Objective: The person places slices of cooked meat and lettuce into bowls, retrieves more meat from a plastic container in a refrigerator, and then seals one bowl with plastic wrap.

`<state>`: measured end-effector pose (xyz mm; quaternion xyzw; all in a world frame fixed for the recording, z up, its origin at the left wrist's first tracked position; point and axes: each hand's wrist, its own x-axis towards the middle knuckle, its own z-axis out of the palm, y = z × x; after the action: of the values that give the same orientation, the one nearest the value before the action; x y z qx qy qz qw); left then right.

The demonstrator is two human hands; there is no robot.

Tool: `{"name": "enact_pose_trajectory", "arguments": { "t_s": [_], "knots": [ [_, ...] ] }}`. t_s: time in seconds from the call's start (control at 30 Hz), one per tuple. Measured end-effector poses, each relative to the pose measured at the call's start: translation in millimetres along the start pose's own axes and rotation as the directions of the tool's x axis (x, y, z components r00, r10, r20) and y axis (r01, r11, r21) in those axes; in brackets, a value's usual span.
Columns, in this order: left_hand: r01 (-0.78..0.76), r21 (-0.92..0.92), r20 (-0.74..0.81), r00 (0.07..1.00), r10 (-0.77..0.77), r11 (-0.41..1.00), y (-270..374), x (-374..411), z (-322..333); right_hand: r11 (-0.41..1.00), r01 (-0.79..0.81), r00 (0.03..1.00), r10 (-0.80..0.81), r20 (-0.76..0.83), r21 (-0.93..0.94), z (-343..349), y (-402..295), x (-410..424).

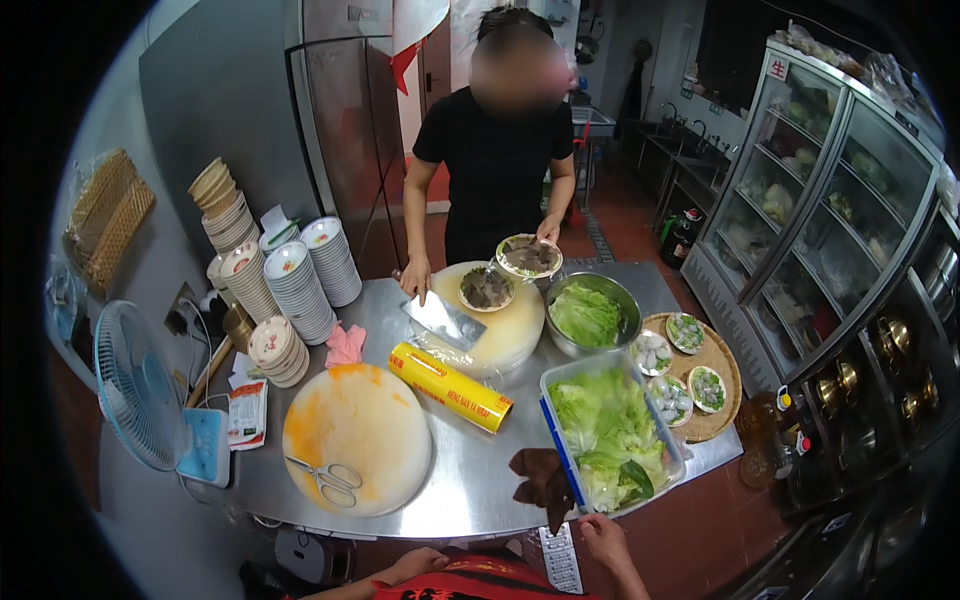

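Observation:
My left hand (421, 561) hangs low in front of the red apron (480, 579), below the table's front edge, its fingers partly hidden. My right hand (604, 536) has curled fingers beside the near corner of a clear plastic container (546, 431) with a blue edge clip; whether it touches the corner is unclear. Lettuce leaves (607, 427) fill that container. A dark brown cloth (536, 480) lies just left of it. Further left, scissors (334, 480) rest on a round, orange-stained cutting board (367, 427). A yellow plastic-wrap roll (450, 386) lies behind, partly against a second round board (517, 330).
Opposite, a person (495, 165) holds a cleaver (448, 321) and a wrapped bowl of dark slices (529, 256). A metal bowl of lettuce (589, 315) and a woven tray (724, 360) with several small bowls stand right. Stacked bowls (296, 281) and a fan (139, 386) stand left.

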<state>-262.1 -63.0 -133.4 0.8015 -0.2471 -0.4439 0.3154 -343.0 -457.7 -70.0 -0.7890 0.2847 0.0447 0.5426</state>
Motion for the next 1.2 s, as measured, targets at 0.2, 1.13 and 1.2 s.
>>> {"name": "enact_pose_trajectory", "arguments": {
  "t_s": [0.2, 1.13, 1.2],
  "knots": [
    [0.14, 0.016, -0.16, 0.978, -0.136, 0.99, 32.5, 5.6, 1.2, 1.0, 0.003, 0.999, -0.004, 0.034, 0.02, -10.8, 25.0, 11.4],
    [0.265, -0.044, -0.169, 0.948, -0.269, 0.963, 38.3, 47.3, -49.2, 0.999, 0.037, 0.995, -0.039, 0.095, 0.03, 49.0, 8.0, -5.4],
    [0.263, -0.041, -0.169, 0.949, -0.267, 0.964, 39.6, 48.4, -51.5, 1.0, 0.031, 0.997, -0.031, 0.075, 0.007, 46.8, 3.2, -9.6]
  ]
}}
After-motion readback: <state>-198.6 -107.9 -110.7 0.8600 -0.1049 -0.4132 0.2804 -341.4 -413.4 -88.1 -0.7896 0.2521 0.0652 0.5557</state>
